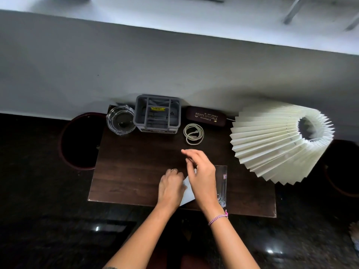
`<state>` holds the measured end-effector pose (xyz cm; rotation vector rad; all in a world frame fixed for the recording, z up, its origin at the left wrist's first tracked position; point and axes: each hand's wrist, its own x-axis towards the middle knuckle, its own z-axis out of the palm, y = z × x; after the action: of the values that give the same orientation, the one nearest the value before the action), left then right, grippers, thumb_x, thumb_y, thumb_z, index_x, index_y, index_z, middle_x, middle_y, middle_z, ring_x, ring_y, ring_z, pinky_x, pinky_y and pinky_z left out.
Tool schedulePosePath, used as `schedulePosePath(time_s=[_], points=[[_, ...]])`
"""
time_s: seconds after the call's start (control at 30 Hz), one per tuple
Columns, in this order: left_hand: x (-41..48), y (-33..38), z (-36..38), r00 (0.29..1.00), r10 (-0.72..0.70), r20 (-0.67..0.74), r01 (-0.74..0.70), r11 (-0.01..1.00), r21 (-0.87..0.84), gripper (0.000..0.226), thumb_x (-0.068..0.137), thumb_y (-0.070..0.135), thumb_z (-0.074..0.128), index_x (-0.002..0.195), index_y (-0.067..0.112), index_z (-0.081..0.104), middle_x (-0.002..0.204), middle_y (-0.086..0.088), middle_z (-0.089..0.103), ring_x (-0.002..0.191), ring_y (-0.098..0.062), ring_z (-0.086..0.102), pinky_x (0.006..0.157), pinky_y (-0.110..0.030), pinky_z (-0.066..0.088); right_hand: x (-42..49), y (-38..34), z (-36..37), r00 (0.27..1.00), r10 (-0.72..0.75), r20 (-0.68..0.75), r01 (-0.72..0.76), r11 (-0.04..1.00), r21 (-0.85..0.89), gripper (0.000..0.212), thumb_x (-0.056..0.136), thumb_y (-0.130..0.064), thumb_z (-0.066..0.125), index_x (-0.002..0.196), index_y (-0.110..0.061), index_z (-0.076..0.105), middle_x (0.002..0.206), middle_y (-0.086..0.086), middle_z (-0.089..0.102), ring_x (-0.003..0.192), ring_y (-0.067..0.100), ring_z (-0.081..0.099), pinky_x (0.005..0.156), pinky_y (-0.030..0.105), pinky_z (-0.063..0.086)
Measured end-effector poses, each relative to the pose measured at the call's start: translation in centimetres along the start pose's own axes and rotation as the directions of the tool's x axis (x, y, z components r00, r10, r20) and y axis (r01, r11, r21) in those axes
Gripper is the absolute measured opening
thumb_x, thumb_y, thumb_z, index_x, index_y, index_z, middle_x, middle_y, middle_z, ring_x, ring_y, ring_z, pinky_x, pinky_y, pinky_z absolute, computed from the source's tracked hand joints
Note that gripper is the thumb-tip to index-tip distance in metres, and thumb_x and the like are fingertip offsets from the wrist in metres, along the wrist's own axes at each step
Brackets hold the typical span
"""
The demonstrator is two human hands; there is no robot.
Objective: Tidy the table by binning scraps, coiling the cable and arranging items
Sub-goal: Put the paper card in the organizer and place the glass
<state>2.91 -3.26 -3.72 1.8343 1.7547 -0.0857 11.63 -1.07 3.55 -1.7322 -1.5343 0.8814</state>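
On the dark wooden table [126, 171] a white cable [193, 133] lies coiled near the back. A white piece of paper [187, 193] sits near the front edge, partly hidden under both hands. My left hand [171, 188] is closed on the paper's left edge. My right hand [200, 177] hovers over the paper with its fingers spread, touching or just above it. A clear drinking glass [222, 183] stands right behind my right hand, mostly hidden by it.
At the back stand a glass ashtray [120, 119], a grey organiser box [157, 113] and a dark spectacle case [206, 115]. A pleated white lampshade [279, 142] overhangs the right end. A dark round bin [81, 140] sits on the floor to the left.
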Motion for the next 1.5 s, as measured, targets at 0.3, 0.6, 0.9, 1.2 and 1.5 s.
schedulePosePath(time_s=[0.3, 0.6, 0.9, 1.2, 1.5], points=[[0.0, -2.0, -1.4, 0.992, -0.121, -0.037, 0.12, 0.993, -0.02, 0.011, 0.084, 0.025, 0.058, 0.091, 0.018, 0.062, 0.093, -0.002, 0.07, 0.107, -0.021, 0.051, 0.087, -0.033, 0.035, -2.2, 1.1, 0.0, 0.997, 0.066, 0.039, -0.065, 0.998, -0.02, 0.029, 0.087, 0.001, 0.054, 0.108, -0.017, 0.065, 0.105, -0.005, 0.062, 0.099, 0.008, 0.059, 0.087, 0.034, 0.052], [0.2, -5.7, -5.6, 0.989, -0.137, -0.055, 0.116, 0.953, -0.281, 0.014, 0.077, 0.032, 0.067, 0.086, 0.024, 0.061, 0.073, 0.013, 0.056, 0.085, -0.015, 0.054, 0.084, -0.033, 0.035, 0.4, 1.2, 0.2, 0.879, 0.4, 0.261, -0.399, 0.915, -0.058, 0.082, 0.078, -0.033, 0.071, 0.142, -0.013, 0.024, 0.141, 0.01, 0.04, 0.13, 0.021, 0.04, 0.105, 0.031, 0.037], [1.9, -6.1, -12.0, 0.994, 0.098, 0.042, -0.058, 0.824, -0.563, 0.014, 0.071, 0.024, 0.075, 0.08, 0.026, 0.065, 0.086, 0.003, 0.07, 0.087, -0.015, 0.062, 0.084, -0.045, 0.049, 5.9, -1.2, -0.6, 0.705, 0.521, 0.482, -0.595, 0.804, 0.002, 0.081, 0.064, -0.029, 0.083, 0.133, -0.013, 0.042, 0.094, 0.0, 0.068, 0.078, 0.005, 0.063, 0.054, 0.012, 0.052], [3.2, -1.9, -12.0, 0.922, 0.042, -0.385, -0.173, 0.933, -0.314, 0.057, 0.085, 0.017, 0.054, 0.139, 0.011, 0.036, 0.143, -0.01, 0.042, 0.132, -0.024, 0.037, 0.109, -0.033, 0.031, 11.6, -4.6, -1.6, 0.899, 0.359, -0.25, -0.36, 0.932, 0.043, 0.051, 0.07, -0.018, 0.076, 0.115, -0.012, 0.054, 0.113, 0.011, 0.066, 0.102, 0.028, 0.062, 0.082, 0.027, 0.044], [6.9, 0.8, -12.2, 0.997, 0.042, -0.064, -0.067, 0.891, -0.449, 0.071, 0.083, 0.019, 0.057, 0.144, 0.011, 0.022, 0.134, -0.02, 0.05, 0.123, -0.035, 0.048, 0.1, -0.041, 0.043, 13.3, -6.0, 0.1, 0.93, 0.243, -0.275, -0.295, 0.941, -0.166, 0.048, 0.079, -0.017, 0.068, 0.12, -0.012, 0.045, 0.109, 0.017, 0.065, 0.101, 0.036, 0.062, 0.079, 0.037, 0.049]])
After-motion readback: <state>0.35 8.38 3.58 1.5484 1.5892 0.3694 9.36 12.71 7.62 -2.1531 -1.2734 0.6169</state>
